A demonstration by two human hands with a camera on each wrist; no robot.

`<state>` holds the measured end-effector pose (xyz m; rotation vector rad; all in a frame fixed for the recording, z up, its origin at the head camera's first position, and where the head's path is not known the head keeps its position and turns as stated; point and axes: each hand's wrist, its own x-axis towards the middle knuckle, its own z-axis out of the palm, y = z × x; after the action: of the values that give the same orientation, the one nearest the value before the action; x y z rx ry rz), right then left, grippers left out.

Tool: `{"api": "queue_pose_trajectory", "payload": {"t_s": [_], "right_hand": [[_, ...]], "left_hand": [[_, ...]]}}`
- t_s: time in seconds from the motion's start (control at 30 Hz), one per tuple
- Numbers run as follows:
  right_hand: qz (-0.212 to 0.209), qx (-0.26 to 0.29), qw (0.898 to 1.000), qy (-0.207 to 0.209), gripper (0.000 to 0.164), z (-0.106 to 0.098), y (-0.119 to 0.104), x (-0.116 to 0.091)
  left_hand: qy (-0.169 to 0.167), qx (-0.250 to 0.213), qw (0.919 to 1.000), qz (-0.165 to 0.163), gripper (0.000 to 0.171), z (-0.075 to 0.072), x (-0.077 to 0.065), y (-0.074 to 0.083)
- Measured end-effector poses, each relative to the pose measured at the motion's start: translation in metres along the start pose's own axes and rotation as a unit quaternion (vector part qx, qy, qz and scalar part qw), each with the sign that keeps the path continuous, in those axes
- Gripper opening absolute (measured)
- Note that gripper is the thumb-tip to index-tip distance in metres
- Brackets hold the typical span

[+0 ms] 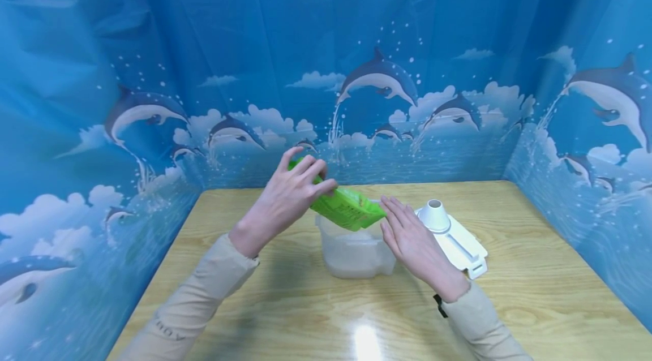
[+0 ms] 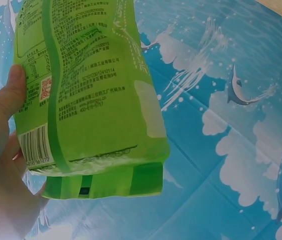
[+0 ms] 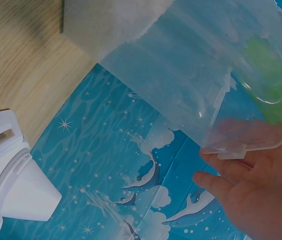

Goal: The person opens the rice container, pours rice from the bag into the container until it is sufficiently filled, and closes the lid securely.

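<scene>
My left hand (image 1: 292,188) grips a green printed plastic bag (image 1: 348,211) by its raised end. The bag slants down to the right over a translucent plastic container (image 1: 354,262) that has whitish contents in its lower part. In the left wrist view, thumb and fingers hold the bag's side edge near the barcode. My right hand (image 1: 412,239) lies with extended fingers at the container's upper rim, beside the bag's low end. Through the container wall (image 3: 181,65) in the right wrist view, some green of the bag shows. The bag's mouth is hidden.
A white lid (image 1: 460,245) with a cone-shaped spout (image 1: 434,216) lies on the wooden table (image 1: 285,304), right of the container. Blue curtains (image 1: 305,21) printed with dolphins enclose the table at the back and sides.
</scene>
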<state>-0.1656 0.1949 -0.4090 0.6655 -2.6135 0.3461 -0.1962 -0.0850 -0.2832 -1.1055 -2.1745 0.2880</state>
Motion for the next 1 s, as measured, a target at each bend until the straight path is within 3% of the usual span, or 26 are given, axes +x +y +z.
{"api": "queue_pose_trajectory", "payload": {"t_s": [0.37,0.77,1.0], "right_hand": [[-0.007,-0.008,1.000,0.005,0.049,-0.001,0.001,0.001],[-0.018,-0.017,1.000,0.015,0.046,0.000,0.001,-0.001],[-0.019,-0.019,1.000,0.014,0.049,0.001,0.001,0.000]], "left_hand": [[0.011,-0.011,0.9999,-0.006,0.032,0.003,0.000,-0.001],[0.051,-0.004,0.9987,0.005,0.020,0.012,-0.008,-0.001],[0.073,-0.028,0.9969,-0.001,0.017,0.017,-0.010,0.001]]}}
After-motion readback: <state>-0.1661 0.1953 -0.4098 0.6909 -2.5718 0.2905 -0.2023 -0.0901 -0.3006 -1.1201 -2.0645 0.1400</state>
